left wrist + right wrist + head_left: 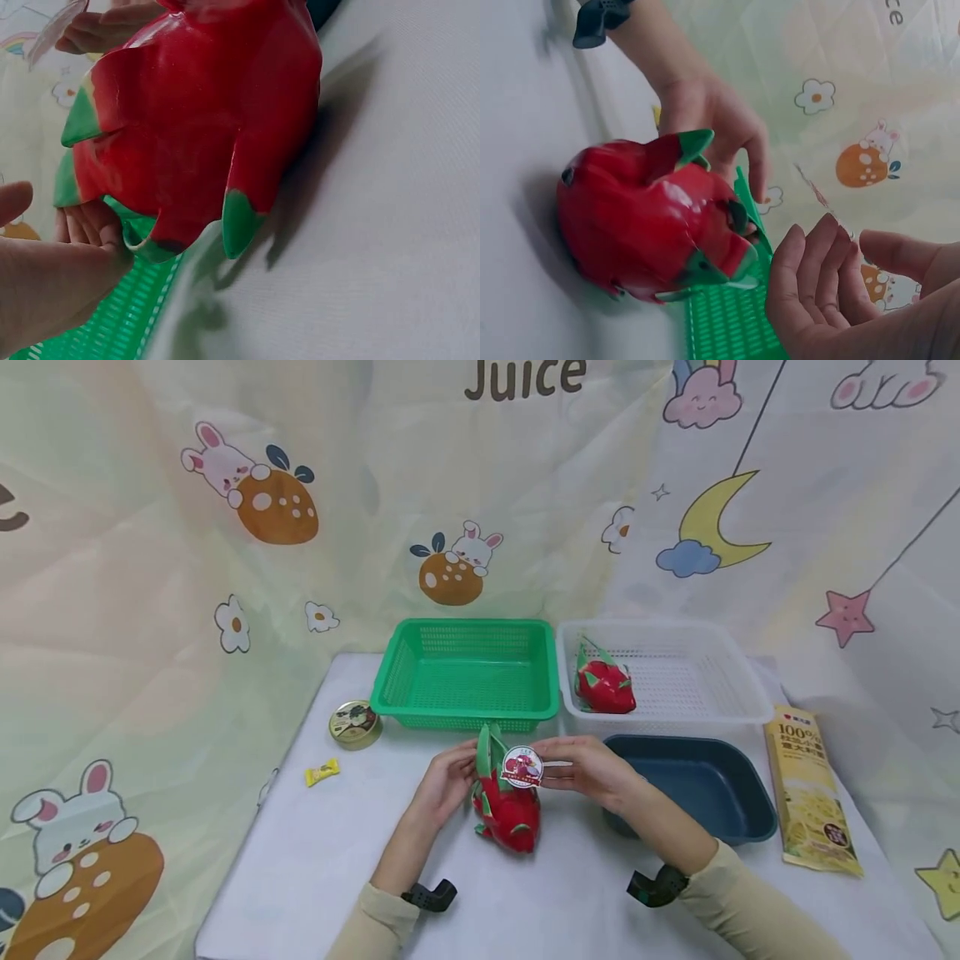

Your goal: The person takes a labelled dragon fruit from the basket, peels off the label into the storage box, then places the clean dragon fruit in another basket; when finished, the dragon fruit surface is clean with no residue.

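Observation:
A model dragon fruit point(506, 818), red with green-tipped scales, sits on the table before me. Thumb and fingertips of my right hand point(592, 768) pinch a round sticker point(522, 767) with a dragon fruit picture, held over the fruit's leafy end. The right wrist view shows this sticker edge-on between the fingertips. On the fruit's other side is my left hand point(442, 785), its fingers against the green leaves and its thumb standing apart, as the left wrist view point(71, 255) shows for that hand.
Behind stand a green basket point(465, 720) and a white basket point(675, 718) holding another dragon fruit point(606, 687). A dark blue tray point(690, 789) and a yellow pasta packet point(813, 793) are to the right. A round tin point(355, 724) and a small yellow wrapped candy point(322, 772) lie left.

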Demonstrator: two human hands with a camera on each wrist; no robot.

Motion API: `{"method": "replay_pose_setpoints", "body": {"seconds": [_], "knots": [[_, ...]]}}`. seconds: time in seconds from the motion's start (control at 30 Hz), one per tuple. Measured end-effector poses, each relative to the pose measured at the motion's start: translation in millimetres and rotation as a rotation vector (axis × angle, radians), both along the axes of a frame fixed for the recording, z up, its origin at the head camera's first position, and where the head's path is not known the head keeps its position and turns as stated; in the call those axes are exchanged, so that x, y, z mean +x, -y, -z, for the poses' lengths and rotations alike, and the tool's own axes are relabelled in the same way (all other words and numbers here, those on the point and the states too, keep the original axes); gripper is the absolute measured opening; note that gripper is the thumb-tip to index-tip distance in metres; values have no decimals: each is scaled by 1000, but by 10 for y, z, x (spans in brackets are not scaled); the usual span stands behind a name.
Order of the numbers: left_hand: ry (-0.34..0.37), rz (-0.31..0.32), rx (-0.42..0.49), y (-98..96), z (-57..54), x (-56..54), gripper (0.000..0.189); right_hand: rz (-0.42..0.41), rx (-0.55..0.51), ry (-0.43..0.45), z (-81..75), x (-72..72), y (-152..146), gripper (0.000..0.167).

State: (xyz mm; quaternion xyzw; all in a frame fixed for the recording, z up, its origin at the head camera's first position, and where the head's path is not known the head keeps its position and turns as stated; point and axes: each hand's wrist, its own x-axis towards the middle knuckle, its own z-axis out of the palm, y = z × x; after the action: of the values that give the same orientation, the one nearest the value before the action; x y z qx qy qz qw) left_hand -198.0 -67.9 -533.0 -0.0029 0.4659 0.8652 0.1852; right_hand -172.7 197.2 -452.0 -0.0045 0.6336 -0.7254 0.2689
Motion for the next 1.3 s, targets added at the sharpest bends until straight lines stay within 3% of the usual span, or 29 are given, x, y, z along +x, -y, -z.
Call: {"method": "replay_pose_setpoints", "body": {"seconds": [0.53, 1.03, 1.3], "knots": [[46, 1, 60, 42, -23, 2, 45, -23, 121, -71, -136, -28, -364, 46], [33, 30, 34, 72, -20, 11, 38, -14, 103, 18, -192, -62, -914, 40], [34, 33, 25, 56, -8, -17, 40, -52, 201, -10, -148, -49, -1287, 50]]}}
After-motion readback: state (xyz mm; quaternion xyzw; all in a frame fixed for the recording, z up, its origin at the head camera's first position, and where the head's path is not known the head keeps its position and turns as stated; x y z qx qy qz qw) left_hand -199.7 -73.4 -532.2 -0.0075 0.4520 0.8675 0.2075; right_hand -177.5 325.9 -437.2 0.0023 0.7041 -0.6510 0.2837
